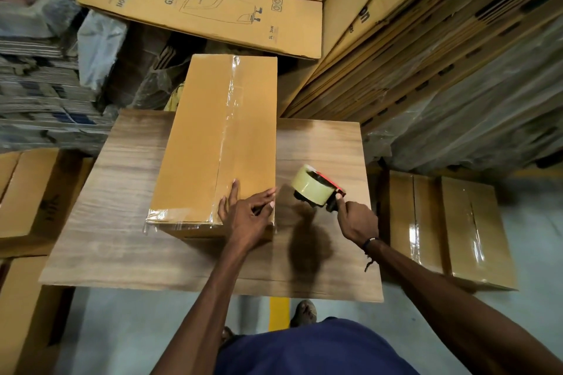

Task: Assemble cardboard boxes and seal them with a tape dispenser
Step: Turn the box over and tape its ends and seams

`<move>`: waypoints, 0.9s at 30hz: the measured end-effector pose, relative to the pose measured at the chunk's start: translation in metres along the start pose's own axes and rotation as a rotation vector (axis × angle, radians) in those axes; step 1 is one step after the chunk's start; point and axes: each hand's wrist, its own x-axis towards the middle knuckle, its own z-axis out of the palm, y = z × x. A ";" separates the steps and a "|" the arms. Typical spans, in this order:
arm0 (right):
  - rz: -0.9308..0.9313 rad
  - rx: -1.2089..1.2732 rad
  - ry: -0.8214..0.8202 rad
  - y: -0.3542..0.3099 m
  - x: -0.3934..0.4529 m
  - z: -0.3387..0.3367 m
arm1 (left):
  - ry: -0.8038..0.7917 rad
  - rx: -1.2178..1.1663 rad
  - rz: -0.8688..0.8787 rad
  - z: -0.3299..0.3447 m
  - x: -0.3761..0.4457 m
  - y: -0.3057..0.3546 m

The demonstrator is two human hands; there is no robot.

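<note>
head-worn view, steeply downward, close above table [122,237], edges seemingly warped

Wood-grain table [128,222] carries 1 closed cardboard box [207,143], lying lengthwise, clear tape along its top seam. On the grey floor [533,237], right of the table, 2 taped boxes [451,228] sit side by side.
</note>
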 end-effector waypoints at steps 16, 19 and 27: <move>0.100 0.152 -0.189 0.013 -0.018 0.093 | -0.015 -0.030 0.008 0.001 0.001 -0.006; 0.047 0.206 -0.233 0.015 -0.020 0.090 | -0.035 -0.037 -0.006 0.000 0.001 -0.006; 0.081 0.357 0.176 -0.020 -0.047 0.036 | -0.059 -0.047 -0.012 -0.002 0.002 -0.006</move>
